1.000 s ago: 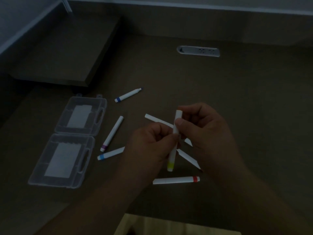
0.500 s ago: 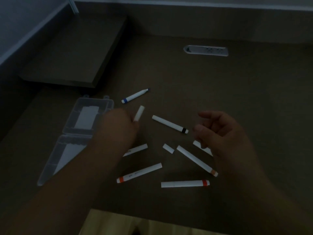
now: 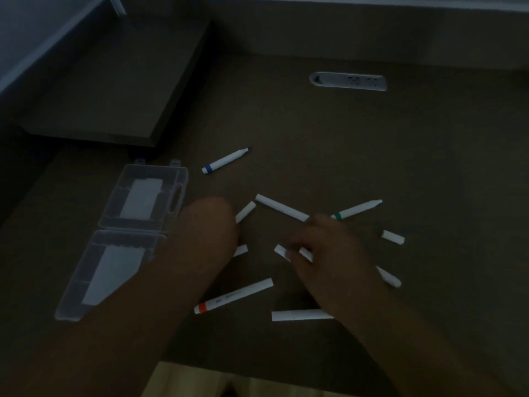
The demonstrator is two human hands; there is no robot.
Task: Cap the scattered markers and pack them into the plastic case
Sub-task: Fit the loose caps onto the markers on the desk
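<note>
The clear plastic case (image 3: pixel 148 169) lies open at the left. My left hand (image 3: pixel 207 222) is beside it, closed around a white marker (image 3: pixel 245 212) whose end sticks out to the right. My right hand (image 3: pixel 326 247) rests fingers-down on a short white cap (image 3: pixel 281 250) and on the end of a long marker (image 3: pixel 389 277); its grip is hidden. Loose around them are an uncapped blue marker (image 3: pixel 226 160), a green-banded marker (image 3: pixel 356 209), a white marker (image 3: pixel 282 207), a red-banded marker (image 3: pixel 233 296), another marker (image 3: pixel 300 314) and a loose cap (image 3: pixel 392 236).
The scene is very dim. A raised dark shelf (image 3: pixel 114 81) stands at the back left, behind the case. A socket strip (image 3: pixel 347 81) is set into the desk at the back. My left forearm covers part of the case's near half.
The hands have separated. My left hand carried the marker left toward the case, then drew back slightly. My right hand dropped onto the cap and long marker at the centre.
</note>
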